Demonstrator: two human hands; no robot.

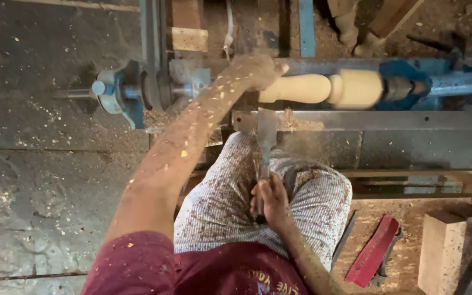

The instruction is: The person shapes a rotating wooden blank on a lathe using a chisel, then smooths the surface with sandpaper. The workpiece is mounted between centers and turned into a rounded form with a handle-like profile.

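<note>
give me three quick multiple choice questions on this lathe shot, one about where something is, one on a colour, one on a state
1. Where does the left hand rest?
A. on the pale turned wood piece on the lathe
B. on the wooden block
C. on the floor

2. What colour is the flat tool lying at lower right?
A. green
B. red
C. white

3. How is the chisel placed?
A. lying loose on the floor
B. hung on a wall
C. gripped by the right hand, blade on the metal tool rest

Answers: 1 A, the hand lies over the left end of the piece. 2 B, it is plainly red against the wood. 3 C, the hand closes on the handle and the blade lies on the rest.
</note>
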